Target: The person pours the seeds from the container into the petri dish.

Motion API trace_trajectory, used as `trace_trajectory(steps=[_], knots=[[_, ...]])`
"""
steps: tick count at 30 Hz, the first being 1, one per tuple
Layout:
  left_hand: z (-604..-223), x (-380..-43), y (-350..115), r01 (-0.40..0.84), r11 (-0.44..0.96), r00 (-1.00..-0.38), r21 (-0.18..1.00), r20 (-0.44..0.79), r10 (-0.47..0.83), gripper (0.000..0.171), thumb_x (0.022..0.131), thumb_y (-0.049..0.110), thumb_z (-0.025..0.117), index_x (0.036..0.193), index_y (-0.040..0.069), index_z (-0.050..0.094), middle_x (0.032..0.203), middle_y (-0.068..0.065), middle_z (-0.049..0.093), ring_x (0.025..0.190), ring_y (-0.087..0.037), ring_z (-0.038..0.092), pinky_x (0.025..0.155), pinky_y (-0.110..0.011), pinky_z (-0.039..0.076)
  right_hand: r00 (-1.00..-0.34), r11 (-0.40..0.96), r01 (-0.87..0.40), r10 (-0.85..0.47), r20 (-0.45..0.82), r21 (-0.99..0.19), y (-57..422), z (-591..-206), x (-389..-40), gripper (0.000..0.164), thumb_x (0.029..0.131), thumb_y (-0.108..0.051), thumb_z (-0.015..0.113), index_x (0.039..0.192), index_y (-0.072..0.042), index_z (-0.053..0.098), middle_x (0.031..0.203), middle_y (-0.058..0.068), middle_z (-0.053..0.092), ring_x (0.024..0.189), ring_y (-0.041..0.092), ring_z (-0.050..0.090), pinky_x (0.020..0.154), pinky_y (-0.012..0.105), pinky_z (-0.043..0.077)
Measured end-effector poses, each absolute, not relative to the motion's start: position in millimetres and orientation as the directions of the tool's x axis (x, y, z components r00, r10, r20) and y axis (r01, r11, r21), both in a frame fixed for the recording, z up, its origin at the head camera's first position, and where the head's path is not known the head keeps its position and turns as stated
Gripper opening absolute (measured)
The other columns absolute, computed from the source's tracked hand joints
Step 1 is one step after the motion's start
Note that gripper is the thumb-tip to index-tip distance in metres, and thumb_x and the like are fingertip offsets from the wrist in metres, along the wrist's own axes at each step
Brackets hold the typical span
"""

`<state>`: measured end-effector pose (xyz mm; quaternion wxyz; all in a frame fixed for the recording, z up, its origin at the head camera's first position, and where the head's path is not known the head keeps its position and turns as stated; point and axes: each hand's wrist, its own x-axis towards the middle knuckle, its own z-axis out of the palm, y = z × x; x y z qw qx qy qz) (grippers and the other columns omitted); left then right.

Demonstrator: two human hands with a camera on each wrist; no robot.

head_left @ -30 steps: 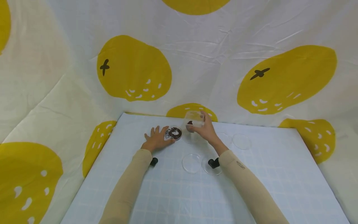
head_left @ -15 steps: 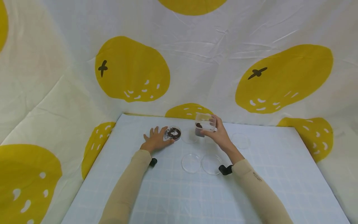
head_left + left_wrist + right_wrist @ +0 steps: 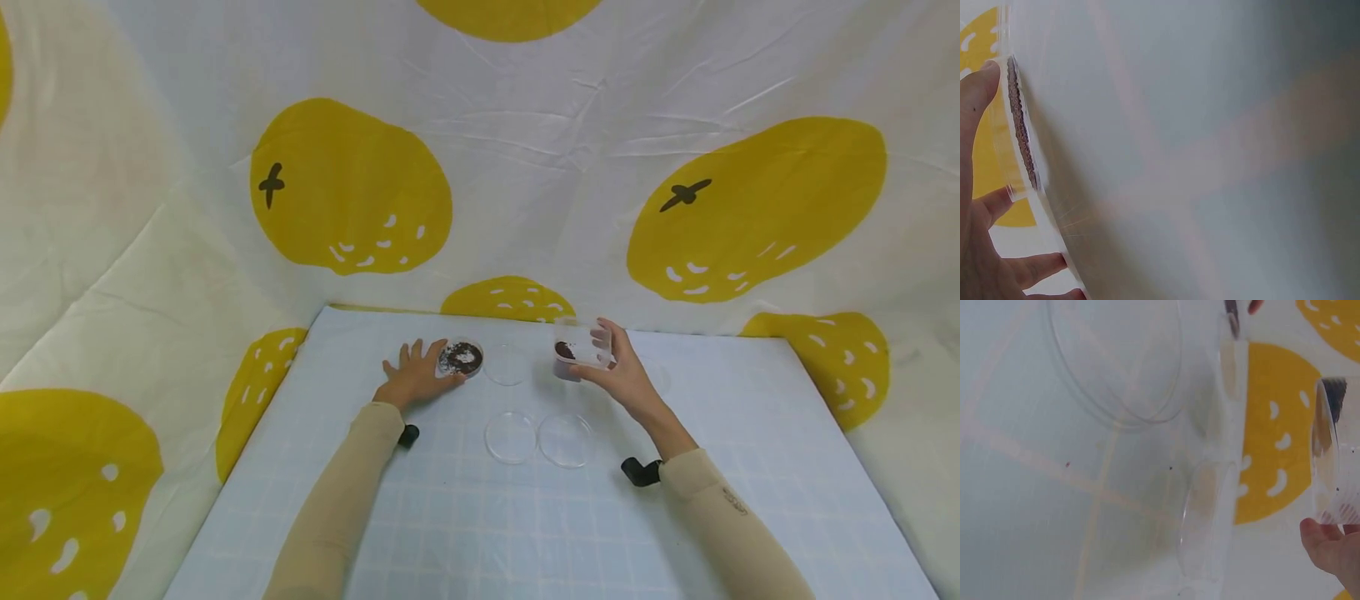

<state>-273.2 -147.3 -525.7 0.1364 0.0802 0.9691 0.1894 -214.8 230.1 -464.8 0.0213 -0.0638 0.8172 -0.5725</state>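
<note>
My left hand (image 3: 416, 375) rests on the table with fingers spread. Its thumb and index finger hold a clear petri dish (image 3: 461, 358) from opposite sides. Dark brown, soil-like crumbs cover much of the dish's bottom, with a pale bare patch in the middle. In the left wrist view, the soil (image 3: 1020, 122) appears as a thin layer inside the wall. My right hand (image 3: 626, 375) grips a clear plastic tub (image 3: 592, 352), tilted and raised above the table. More dark soil (image 3: 565, 350) lies in the tub's left end, also visible in the right wrist view.
A clear round dish (image 3: 506, 364) lies right of the filled one. Two more, a left dish (image 3: 511, 437) and a right dish (image 3: 565, 441), lie nearer me. A few dark specks dot the pale checked table (image 3: 480, 533). A patterned curtain (image 3: 525, 183) hangs behind.
My right hand has carried the tub rightward, away from the soil-covered dish, uncovering the round dish beside it. The left hand has stayed in place at its dish.
</note>
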Motion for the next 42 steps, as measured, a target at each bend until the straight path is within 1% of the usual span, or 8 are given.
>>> trace_trajectory(steps=[11,19,27,29,32,36,39,42], knots=[[-522.6,-271.8,-149.1,0.101,0.909,-0.950,0.406,-0.232,0.209,0.094,0.086,0.075,0.056,0.160,0.029,0.021,0.161,-0.027,0.013,0.145,-0.054,0.004,0.101,-0.082,0.002,-0.989,0.326,-0.082,-0.141,0.037,-0.942,275.0,-468.5,-195.9,0.099,0.085,-0.018,0.083,0.158,-0.014,0.016,0.161,0.013,0.024,0.149,0.033,0.015,0.110,0.072,0.006],[-525.7,-273.1,-150.9,0.103,0.911,-0.946,0.399,-0.243,0.213,0.096,0.085,0.078,0.054,0.160,0.030,0.019,0.162,-0.026,0.011,0.146,-0.054,0.003,0.101,-0.082,0.001,-0.991,0.324,-0.065,-0.133,0.022,-0.944,315.5,-473.8,-181.9,0.097,0.085,-0.016,0.082,0.157,-0.016,0.017,0.157,0.018,0.030,0.143,0.038,0.024,0.107,0.071,0.021],[-524.0,-272.6,-150.5,0.108,0.910,-0.948,0.400,-0.234,0.215,0.095,0.085,0.077,0.054,0.160,0.029,0.020,0.162,-0.027,0.012,0.145,-0.055,0.004,0.100,-0.083,0.002,-0.992,0.370,-0.046,-0.128,-0.002,-0.928,356.2,-479.6,-165.9,0.093,0.090,-0.016,0.077,0.159,-0.024,0.015,0.159,0.015,0.028,0.143,0.035,0.026,0.103,0.074,0.025],[-523.1,-271.9,-150.1,0.104,0.909,-0.947,0.403,-0.238,0.214,0.095,0.085,0.077,0.054,0.160,0.030,0.020,0.162,-0.027,0.012,0.145,-0.055,0.004,0.100,-0.082,0.002,-0.991,0.392,-0.045,-0.133,-0.009,-0.919,366.3,-482.7,-162.3,0.091,0.092,-0.017,0.075,0.159,-0.025,0.014,0.159,0.014,0.028,0.144,0.033,0.027,0.104,0.072,0.027],[-522.2,-271.3,-149.6,0.102,0.907,-0.947,0.409,-0.240,0.215,0.094,0.086,0.075,0.056,0.160,0.029,0.020,0.162,-0.027,0.013,0.145,-0.055,0.004,0.100,-0.083,0.002,-0.990,0.421,-0.039,-0.140,-0.022,-0.906,379.4,-487.8,-157.5,0.090,0.094,-0.017,0.073,0.159,-0.025,0.013,0.160,0.014,0.027,0.144,0.030,0.029,0.107,0.047,0.040],[-522.0,-270.9,-148.6,0.101,0.908,-0.946,0.406,-0.244,0.214,0.094,0.086,0.075,0.056,0.160,0.029,0.020,0.162,-0.027,0.012,0.145,-0.054,0.003,0.101,-0.082,0.002,-0.990,0.429,-0.017,-0.136,-0.046,-0.903,393.7,-493.7,-151.5,0.088,0.095,-0.019,0.072,0.159,-0.027,0.012,0.162,0.012,0.025,0.145,0.027,0.028,0.089,0.014,0.043],[-521.9,-271.0,-147.7,0.105,0.909,-0.945,0.404,-0.243,0.218,0.094,0.086,0.075,0.055,0.160,0.029,0.020,0.162,-0.027,0.012,0.145,-0.054,0.003,0.101,-0.082,0.002,-0.989,0.443,0.003,-0.129,-0.067,-0.897,402.8,-496.4,-147.6,0.087,0.096,-0.021,0.070,0.159,-0.027,0.011,0.163,0.011,0.023,0.146,0.027,0.027,0.088,0.014,0.045],[-521.9,-271.3,-146.9,0.109,0.909,-0.945,0.402,-0.242,0.220,0.094,0.086,0.075,0.055,0.160,0.030,0.019,0.162,-0.027,0.012,0.145,-0.054,0.003,0.101,-0.082,0.002,-0.988,0.460,0.025,-0.124,-0.092,-0.888,410.4,-498.0,-144.6,0.088,0.097,-0.024,0.069,0.160,-0.028,0.008,0.164,0.011,0.021,0.147,0.030,0.025,0.102,0.037,0.045]])
